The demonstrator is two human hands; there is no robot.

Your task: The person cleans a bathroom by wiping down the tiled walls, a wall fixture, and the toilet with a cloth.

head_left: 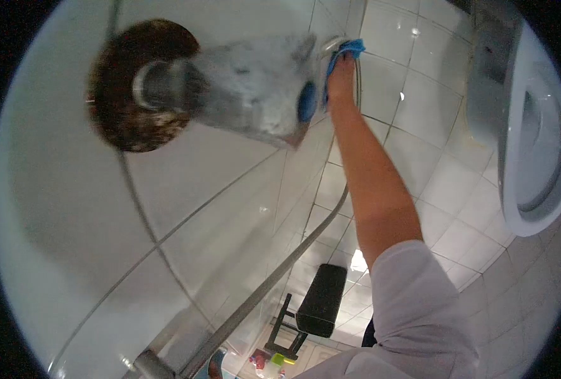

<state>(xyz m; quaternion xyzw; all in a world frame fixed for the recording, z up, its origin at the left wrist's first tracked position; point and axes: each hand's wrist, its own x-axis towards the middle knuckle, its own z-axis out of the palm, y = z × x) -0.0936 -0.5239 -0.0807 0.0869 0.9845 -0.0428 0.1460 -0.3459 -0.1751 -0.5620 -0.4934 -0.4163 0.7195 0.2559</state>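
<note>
Holding a blue cloth at one o'clock, bunched in the right hand, with fingers closed into it and mostly hidden; cannot tell how tight. Cannot tell the state of the left hand, out of view. Reaching up to the cloth along a bare forearm from a pale sleeve at four o'clock. Just beside, onto white tiles. Nearer the camera, towards eleven, blurred: a grey fitting joined to a rusty round plate at ten. Further out, a grey hose at seven, a black box between five and six, a white toilet at three.
</note>
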